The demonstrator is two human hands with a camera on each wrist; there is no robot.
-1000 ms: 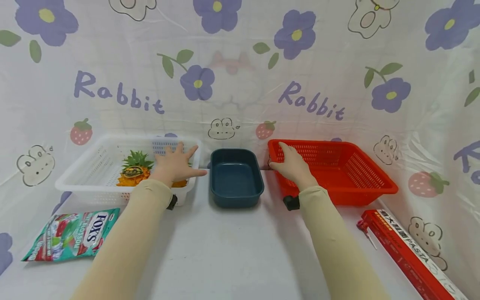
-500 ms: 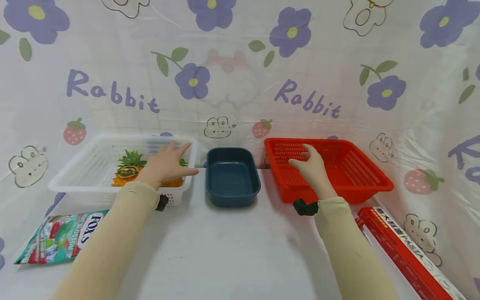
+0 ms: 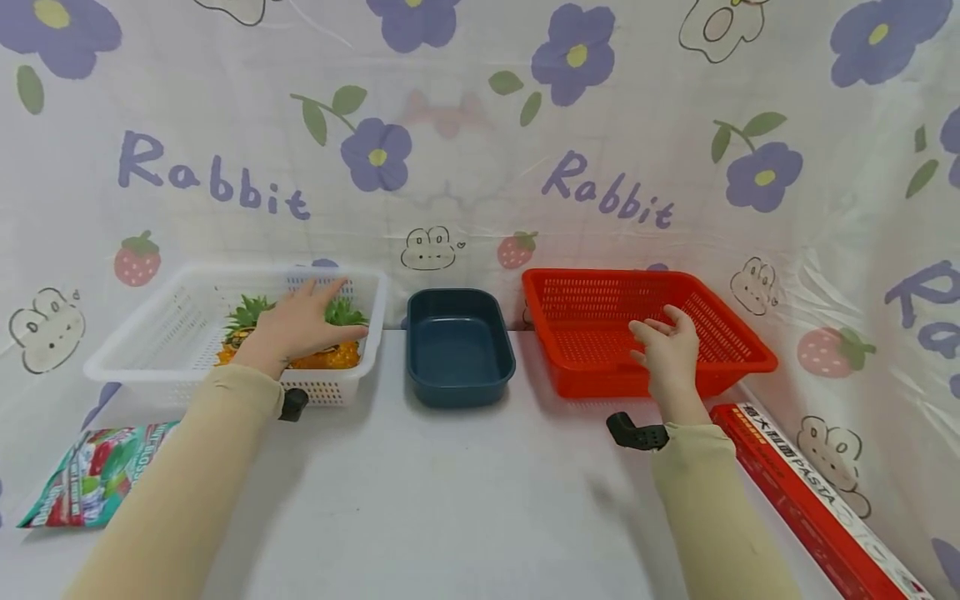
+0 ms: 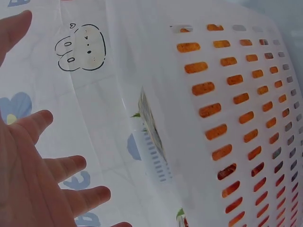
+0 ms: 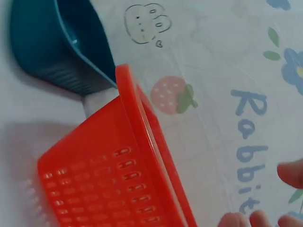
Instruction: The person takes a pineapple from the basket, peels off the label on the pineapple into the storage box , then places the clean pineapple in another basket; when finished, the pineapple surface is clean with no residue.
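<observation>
1. The left hand (image 3: 296,329) is held spread and empty; pineapple items (image 3: 332,358) are partly hidden behind it inside a white basket (image 3: 161,377).
2. The right hand (image 3: 672,357) is held loosely bent, empty, near a red basket (image 3: 600,386).
3. A pasta box (image 3: 806,487) is shown by the head camera alone.

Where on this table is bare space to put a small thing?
Widest free patch: the table, between left sleeve and right sleeve, before the bin. Narrow bare strips separate the bin from the white basket and red basket. Crowded: around the bag at left and the box at right.
</observation>
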